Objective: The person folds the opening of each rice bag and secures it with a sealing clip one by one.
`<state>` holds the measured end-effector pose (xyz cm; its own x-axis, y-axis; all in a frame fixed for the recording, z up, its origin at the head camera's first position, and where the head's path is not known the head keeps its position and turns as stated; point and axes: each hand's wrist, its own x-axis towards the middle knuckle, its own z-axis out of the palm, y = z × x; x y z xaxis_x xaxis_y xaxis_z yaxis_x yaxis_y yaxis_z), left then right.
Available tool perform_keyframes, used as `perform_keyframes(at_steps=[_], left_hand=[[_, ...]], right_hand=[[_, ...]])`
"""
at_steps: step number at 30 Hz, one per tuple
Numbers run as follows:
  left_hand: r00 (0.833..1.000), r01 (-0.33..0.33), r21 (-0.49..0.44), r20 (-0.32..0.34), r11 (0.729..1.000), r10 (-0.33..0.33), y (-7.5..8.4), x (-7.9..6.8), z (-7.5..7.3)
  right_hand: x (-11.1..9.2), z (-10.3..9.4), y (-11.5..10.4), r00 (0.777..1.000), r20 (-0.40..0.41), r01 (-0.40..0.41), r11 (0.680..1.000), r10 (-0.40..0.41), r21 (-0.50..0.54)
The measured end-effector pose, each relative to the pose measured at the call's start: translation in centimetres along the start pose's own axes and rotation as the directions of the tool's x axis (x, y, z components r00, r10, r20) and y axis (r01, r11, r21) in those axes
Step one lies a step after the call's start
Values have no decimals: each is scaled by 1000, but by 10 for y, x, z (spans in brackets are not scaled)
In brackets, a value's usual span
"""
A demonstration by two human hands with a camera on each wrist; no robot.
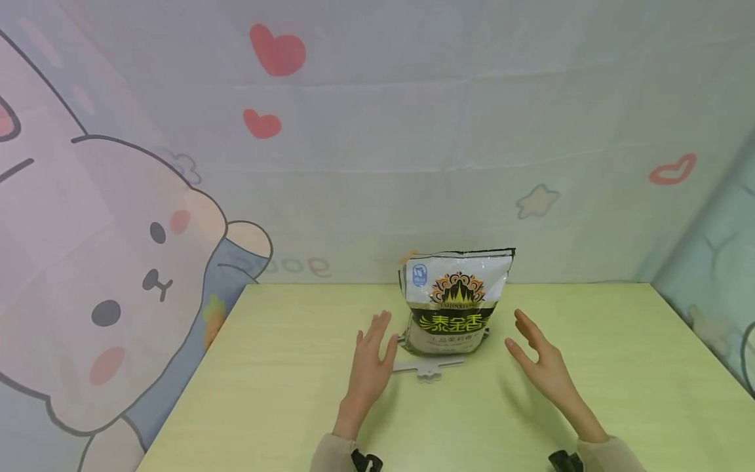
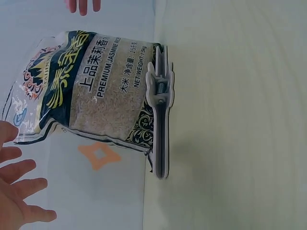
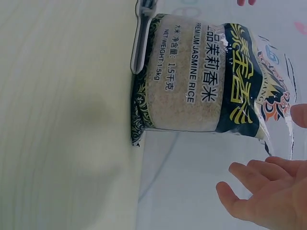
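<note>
A bag of jasmine rice (image 1: 451, 308) stands upright on the table, its printed front toward me and grains showing through the lower part. A pale grey bag clip (image 1: 428, 368) with a spring lies flat on the table just in front of the bag, as the left wrist view (image 2: 161, 88) also shows. My left hand (image 1: 370, 364) hovers to the left of the bag with fingers extended, holding nothing. On the bag's other side my right hand (image 1: 545, 367) is held up, palm inward, fingers spread and apart from the bag (image 3: 187, 72).
The pale yellow-green table (image 1: 265, 393) ends at a wall cloth (image 1: 377, 164) printed with a rabbit, hearts and a star. A dark cable (image 1: 746, 360) hangs at the far right edge.
</note>
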<state>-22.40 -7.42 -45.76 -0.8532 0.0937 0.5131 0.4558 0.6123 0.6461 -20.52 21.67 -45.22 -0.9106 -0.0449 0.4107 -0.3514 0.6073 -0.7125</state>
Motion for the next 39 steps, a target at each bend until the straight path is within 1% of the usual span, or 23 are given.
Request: perform_keyframes(at_steps=[3, 9, 12, 16, 19, 22, 27, 33, 35, 39], left_hand=[[1000, -14, -26, -13, 1000, 14, 1, 2, 0], [999, -45, -46, -32, 998, 43, 2, 5, 0], [997, -65, -60, -47, 996, 62, 3, 7, 1], [991, -109, -78, -90, 991, 102, 4, 8, 3], [981, -156, -94, -134, 983, 142, 6, 10, 5], [970, -190, -112, -175, 975, 168, 6, 12, 8], [953, -218, -150, -244, 964, 178, 3, 16, 12], [923, -268, -182, -331, 946, 198, 0, 22, 18], [918, -271, -189, -347, 944, 194, 2, 23, 19], [915, -253, -201, -367, 946, 167, 18, 25, 12]], right_hand=[[2, 0, -2, 999, -30, 27, 999, -28, -16], [6, 2, -5, 994, -73, 81, 996, -78, 37], [8, 3, -8, 993, -88, 87, 994, -82, 58], [11, 6, -14, 990, -114, 93, 993, -84, 78], [14, 8, -19, 986, -138, 110, 990, -98, 84], [17, 11, -23, 979, -168, 134, 987, -118, 88], [22, 15, -27, 960, -224, 192, 976, -166, 102], [27, 18, -30, 935, -262, 273, 956, -238, 106], [28, 20, -31, 930, -265, 289, 952, -255, 98], [32, 23, -31, 922, -271, 308, 948, -277, 77]])
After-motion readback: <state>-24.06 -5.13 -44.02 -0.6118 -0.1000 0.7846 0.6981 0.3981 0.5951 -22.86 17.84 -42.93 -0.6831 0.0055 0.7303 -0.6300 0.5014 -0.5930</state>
